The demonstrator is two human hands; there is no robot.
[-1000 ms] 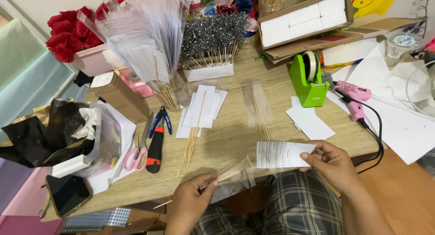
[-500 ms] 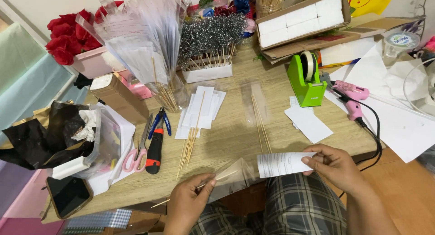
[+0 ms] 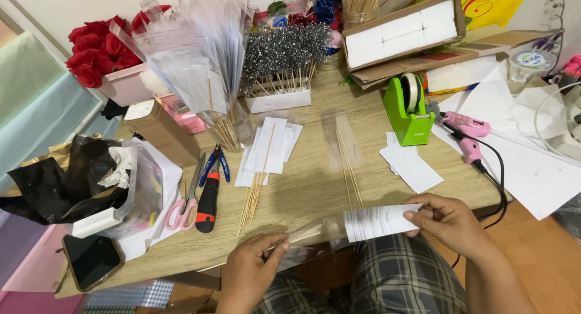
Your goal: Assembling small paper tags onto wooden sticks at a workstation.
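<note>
Held just above the near table edge (image 3: pixel 181 262): a clear sleeve (image 3: pixel 321 232) with a paper slip (image 3: pixel 378 222) inside and a thin wooden stick (image 3: pixel 299 237). Left hand (image 3: pixel 251 271) pinched on the stick end, right hand (image 3: pixel 451 220) pinched on the slip end, well apart. Probably feather-light, slippery, easily creased; best gripped at the ends.

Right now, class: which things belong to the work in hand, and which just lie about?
In use:
left hand, pinching the wooden skewer
right hand, holding the clear sleeve with a printed slip

Lying about:
green tape dispenser
pink glue gun
pink scissors
pliers
phone
</note>
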